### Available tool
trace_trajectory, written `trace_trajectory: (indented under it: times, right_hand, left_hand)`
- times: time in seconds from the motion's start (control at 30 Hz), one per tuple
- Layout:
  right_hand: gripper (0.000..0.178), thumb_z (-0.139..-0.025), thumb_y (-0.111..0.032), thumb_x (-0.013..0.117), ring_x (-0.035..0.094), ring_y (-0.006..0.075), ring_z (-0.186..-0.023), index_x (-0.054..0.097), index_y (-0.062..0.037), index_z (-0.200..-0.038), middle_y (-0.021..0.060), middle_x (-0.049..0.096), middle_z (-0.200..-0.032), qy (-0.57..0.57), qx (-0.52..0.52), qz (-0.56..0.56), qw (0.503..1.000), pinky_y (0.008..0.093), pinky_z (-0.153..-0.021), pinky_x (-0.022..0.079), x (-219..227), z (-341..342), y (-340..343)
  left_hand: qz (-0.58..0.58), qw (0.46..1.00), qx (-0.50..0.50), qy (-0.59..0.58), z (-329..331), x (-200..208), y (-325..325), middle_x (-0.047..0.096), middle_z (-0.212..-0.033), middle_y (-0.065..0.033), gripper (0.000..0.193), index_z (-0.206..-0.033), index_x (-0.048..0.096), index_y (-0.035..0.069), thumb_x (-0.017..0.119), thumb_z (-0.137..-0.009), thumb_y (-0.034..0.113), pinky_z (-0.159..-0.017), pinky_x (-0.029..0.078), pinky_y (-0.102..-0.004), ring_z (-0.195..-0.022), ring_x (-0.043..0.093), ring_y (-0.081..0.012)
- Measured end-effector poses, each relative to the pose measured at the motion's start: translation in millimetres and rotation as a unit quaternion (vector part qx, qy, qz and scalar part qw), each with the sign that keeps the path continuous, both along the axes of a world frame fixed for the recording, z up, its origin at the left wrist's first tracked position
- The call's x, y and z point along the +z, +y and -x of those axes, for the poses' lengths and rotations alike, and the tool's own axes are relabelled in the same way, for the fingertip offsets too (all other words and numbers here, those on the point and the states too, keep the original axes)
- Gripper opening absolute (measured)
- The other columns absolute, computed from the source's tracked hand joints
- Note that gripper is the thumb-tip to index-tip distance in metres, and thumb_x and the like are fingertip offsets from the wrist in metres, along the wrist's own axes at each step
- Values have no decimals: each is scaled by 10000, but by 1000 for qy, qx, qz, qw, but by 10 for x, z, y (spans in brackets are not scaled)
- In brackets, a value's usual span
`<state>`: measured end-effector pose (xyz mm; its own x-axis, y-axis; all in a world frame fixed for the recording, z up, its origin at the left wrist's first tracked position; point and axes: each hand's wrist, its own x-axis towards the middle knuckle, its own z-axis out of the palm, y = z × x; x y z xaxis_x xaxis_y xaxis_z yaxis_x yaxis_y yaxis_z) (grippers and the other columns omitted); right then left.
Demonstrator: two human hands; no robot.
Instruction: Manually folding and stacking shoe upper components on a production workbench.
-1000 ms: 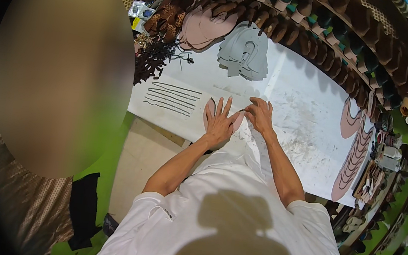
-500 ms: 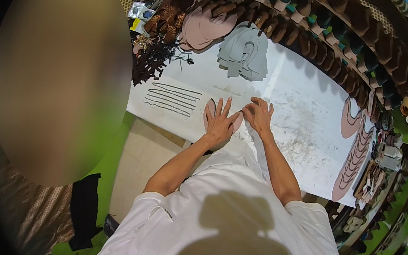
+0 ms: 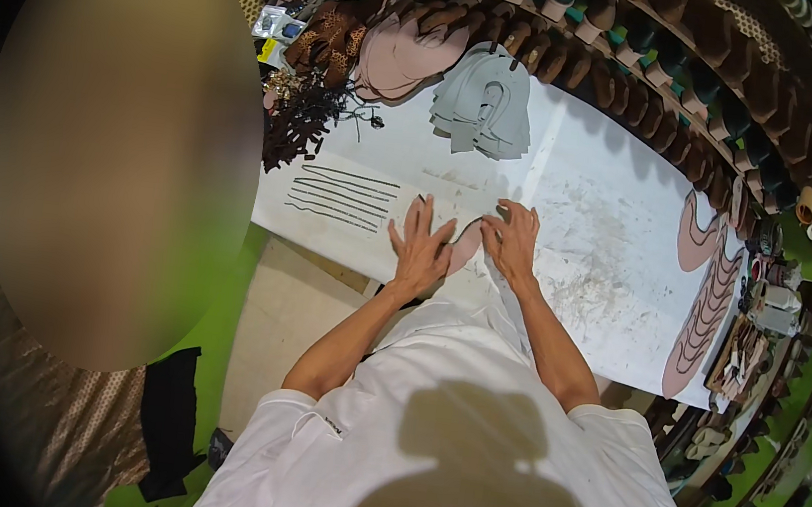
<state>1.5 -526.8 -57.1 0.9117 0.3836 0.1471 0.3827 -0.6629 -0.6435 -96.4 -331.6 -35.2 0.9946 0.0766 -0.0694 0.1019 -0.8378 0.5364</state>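
A curved pink shoe-upper piece (image 3: 464, 247) lies on the white table near my body, a thin dark strip (image 3: 476, 224) along its inner edge. My left hand (image 3: 418, 253) rests over the piece's left part and hides much of it, its fingers spread. At the piece's right tip, my right hand (image 3: 513, 246) has thumb and forefinger pinched at the end of the strip; its other fingers are bent. Left of my hands, several thin dark strips (image 3: 342, 196) lie in a row.
Beyond my hands is a stack of grey cut pieces (image 3: 483, 102), with pink pieces (image 3: 403, 58) to its left. Dark straps (image 3: 301, 121) are heaped at the table's left edge. Overlapping pink pieces (image 3: 704, 318) lie at the right. Rows of shoes (image 3: 634, 99) line the back.
My left hand has slid left and its fingers have spread, showing more of the pink piece's right part. The right hand has barely moved, staying pinched at the piece's tip.
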Motion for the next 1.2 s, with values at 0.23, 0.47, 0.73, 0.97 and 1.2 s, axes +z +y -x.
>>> trace_trajectory:
  times: [0.23, 0.47, 0.73, 0.97, 1.2]
  right_hand:
    - [251, -916, -242, 761, 434, 348, -1425, 793, -232, -1165, 71, 534, -1516, -76, 47, 121, 989, 653, -1227, 140, -32, 129, 54]
    - [323, -921, -233, 756, 414, 351, -1441, 753, -246, -1244, 69, 487, -1558, -64, 55, 139, 987, 689, -1214, 121, 10, 140, 91]
    - [413, -924, -212, 720, 355, 325, -1492, 678, -238, -1334, 71, 397, -1634, -75, 133, 121, 981, 685, -1220, 118, 101, 259, 78]
    - [393, -906, -202, 728, 334, 320, -1515, 721, -265, -1294, 54, 381, -1656, -38, 162, 132, 977, 697, -1218, 123, -19, 484, 85]
    - [394, -906, -184, 725, 323, 326, -1523, 721, -257, -1294, 60, 367, -1666, -58, 166, 111, 978, 706, -1216, 118, 18, 492, 169]
  left_hand:
    - [-28, 998, 48, -2, 364, -138, 228, 175, -1743, -171, 411, -1307, 694, 242, 714, -897, 269, -1144, 26, -789, -1602, 105, -411]
    - [-33, 998, 49, 18, 453, -136, 254, 147, -1751, -170, 456, -1380, 674, 279, 682, -926, 318, -1142, 3, -791, -1601, 79, -432]
    - [-59, 998, 20, 33, 415, -161, 309, 128, -1759, -151, 477, -1407, 653, 286, 677, -933, 340, -1124, -7, -810, -1602, 75, -429]
    - [-70, 997, 4, 32, 399, -160, 327, 119, -1762, -141, 483, -1405, 655, 282, 684, -928, 353, -1128, -6, -808, -1605, 80, -418]
    - [-52, 998, 16, 20, 389, -174, 347, 102, -1766, -142, 544, -1430, 635, 286, 699, -896, 366, -1135, -2, -804, -1609, 65, -416]
